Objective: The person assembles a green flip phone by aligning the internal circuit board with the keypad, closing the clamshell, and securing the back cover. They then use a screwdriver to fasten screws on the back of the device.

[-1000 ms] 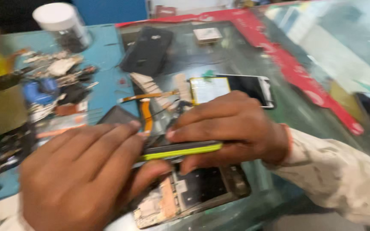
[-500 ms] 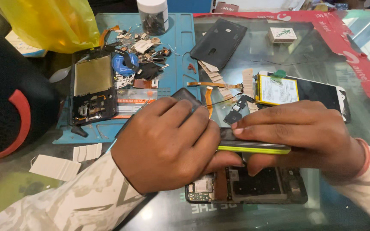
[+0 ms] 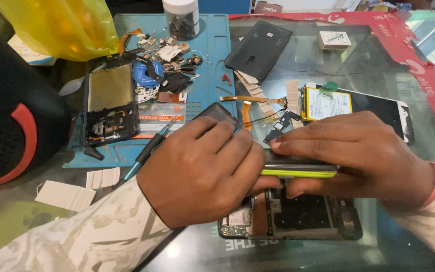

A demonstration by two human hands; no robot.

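Left hand [image 3: 202,171] and right hand [image 3: 363,151], fingertips together.

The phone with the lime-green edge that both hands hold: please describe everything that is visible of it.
The phone with the lime-green edge is a thin slab seen almost edge-on: a dark upper layer over a bright green rim, which looks like plastic. It lies level, above an opened phone frame on the glass table. The left hand covers its left end; the right hand grips its right part, fingers on top and thumb beneath. Its faces are hidden.

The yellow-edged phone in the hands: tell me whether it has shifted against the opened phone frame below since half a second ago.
No. The yellow-edged phone sits just above the opened phone frame, gripped by the left hand and right hand, as before.
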